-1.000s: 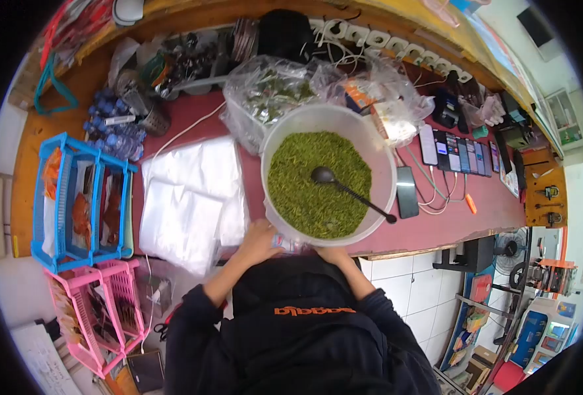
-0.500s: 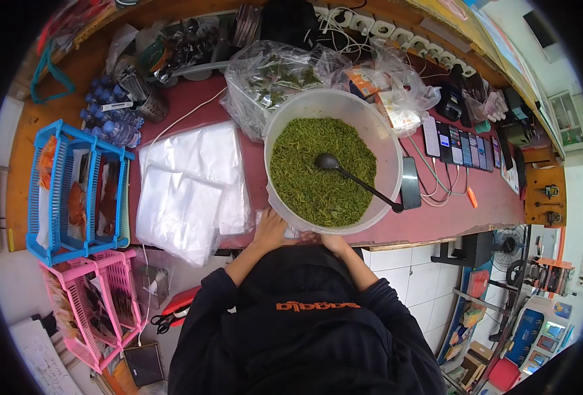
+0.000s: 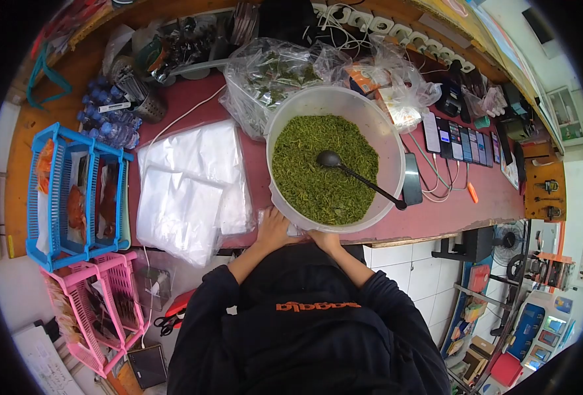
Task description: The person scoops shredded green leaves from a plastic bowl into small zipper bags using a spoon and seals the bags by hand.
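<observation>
A large translucent plastic bowl [image 3: 395,141] holds finely chopped green leaves [image 3: 305,151]. A black ladle [image 3: 364,181] lies on the leaves, its handle over the right rim. My left hand [image 3: 274,228] rests at the table's front edge, left of the bowl's base. Its fingers stretch forward over a small piece of clear plastic [image 3: 294,230]. My right hand [image 3: 324,241] is at the same edge, just below the bowl's near rim. Its fingertips are hidden, and whether it grips the plastic does not show. Stacked clear plastic bags [image 3: 193,197] lie left of my left hand.
Behind the bowl sits a clear bag of green leaves [image 3: 265,72]. A row of phones [image 3: 466,145] with cables lies to the right. Blue basket racks [image 3: 57,197] stand at the left, a pink rack [image 3: 100,309] below them. Small water bottles [image 3: 110,115] are further back.
My right hand has shifted slightly, and more of its back shows below the bowl. My left hand stays almost in place. The bowl and ladle appear unmoved apart from slight camera motion.
</observation>
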The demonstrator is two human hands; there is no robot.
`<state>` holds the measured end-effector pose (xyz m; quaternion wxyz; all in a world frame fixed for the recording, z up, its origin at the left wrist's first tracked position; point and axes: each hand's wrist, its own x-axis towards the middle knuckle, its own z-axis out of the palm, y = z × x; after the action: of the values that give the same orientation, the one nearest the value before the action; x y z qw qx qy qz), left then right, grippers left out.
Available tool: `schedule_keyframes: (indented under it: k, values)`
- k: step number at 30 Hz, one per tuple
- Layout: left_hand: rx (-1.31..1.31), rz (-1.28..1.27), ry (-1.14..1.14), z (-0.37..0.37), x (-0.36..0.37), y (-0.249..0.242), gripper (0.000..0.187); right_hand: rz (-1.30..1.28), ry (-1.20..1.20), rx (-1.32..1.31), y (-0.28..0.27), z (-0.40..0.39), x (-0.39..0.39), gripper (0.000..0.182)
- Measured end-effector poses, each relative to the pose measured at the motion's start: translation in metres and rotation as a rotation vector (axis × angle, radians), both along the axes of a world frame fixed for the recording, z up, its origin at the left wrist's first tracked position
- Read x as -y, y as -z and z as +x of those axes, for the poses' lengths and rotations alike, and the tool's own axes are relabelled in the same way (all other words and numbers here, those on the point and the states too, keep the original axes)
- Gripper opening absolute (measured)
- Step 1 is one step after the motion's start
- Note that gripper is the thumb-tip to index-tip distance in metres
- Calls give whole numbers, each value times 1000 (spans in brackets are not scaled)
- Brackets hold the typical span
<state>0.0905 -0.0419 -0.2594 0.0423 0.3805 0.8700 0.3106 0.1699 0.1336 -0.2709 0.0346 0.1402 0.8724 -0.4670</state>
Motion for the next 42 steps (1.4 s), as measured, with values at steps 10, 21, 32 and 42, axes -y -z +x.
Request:
schedule_keyframes:
  k: [10,21,32,42]
  values:
    - [-12,-105,-40,3,2,2,85,117,52,-29,0,-10,25,35]
    - [-88,-80,18,3,13,-6,88,-490,276,282,-21,13,-11,27]
    - [1281,464,-350,39,0,-83,58,206,76,-301,-126,41,0,18]
    - [2213,1011,-24,28,15,-163,48,293,-535,-600,-193,44,36,22]
